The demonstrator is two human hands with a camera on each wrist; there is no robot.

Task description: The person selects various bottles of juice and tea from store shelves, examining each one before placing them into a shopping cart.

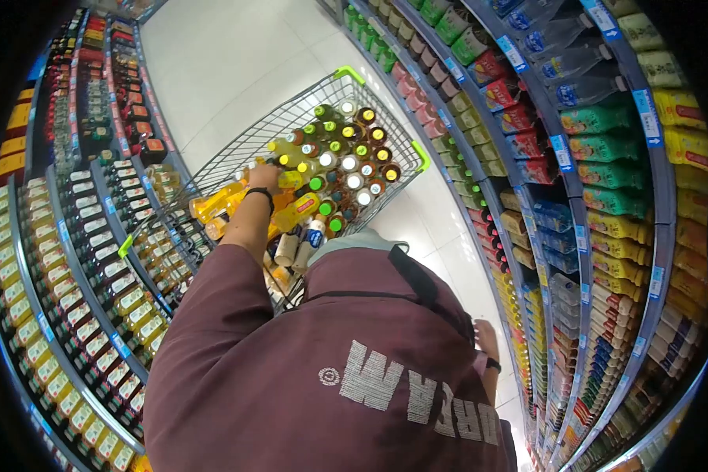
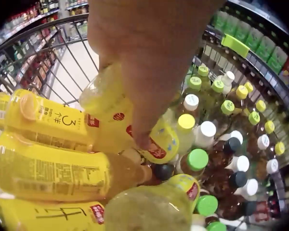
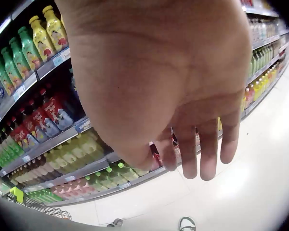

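Shop aisle | cart (image 1: 212, 169) | left hand (image 1: 264, 176) on yellow bottle (image 2: 130, 127), red label

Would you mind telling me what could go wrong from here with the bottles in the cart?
The left hand grips a yellow bottle lying among others piled sideways in the shopping cart; lifting it may let the neighbours roll or slide. The upright bottles stand packed cap to cap beside the pile, so a shifting bottle could knock some over. The right hand hangs open by the shelves, holding nothing, so it steadies neither cart nor pile.
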